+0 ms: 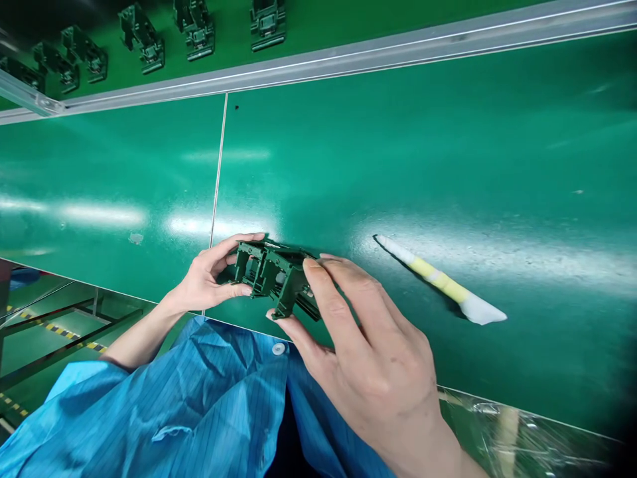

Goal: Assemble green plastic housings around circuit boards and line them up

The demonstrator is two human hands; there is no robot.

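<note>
A dark green plastic frame (pixel 279 273) with open compartments is held between both hands, just above the near edge of the green table (pixel 318 172). My left hand (pixel 209 275) grips its left end, thumb below and fingers along the back. My right hand (pixel 363 325) closes on the right end, thumb at the lower front corner and index finger on top. Part of the frame's right side is hidden behind the right fingers. To the right lies a slim white tool wrapped with yellow tape (pixel 440 279), touched by neither hand.
Several similar dark plastic frames (pixel 269 25) stand in a row on a raised green surface behind a metal rail (pixel 348 58). A seam (pixel 219 166) crosses the table. Clear plastic wrapping (pixel 502 431) lies below the table's edge at the lower right.
</note>
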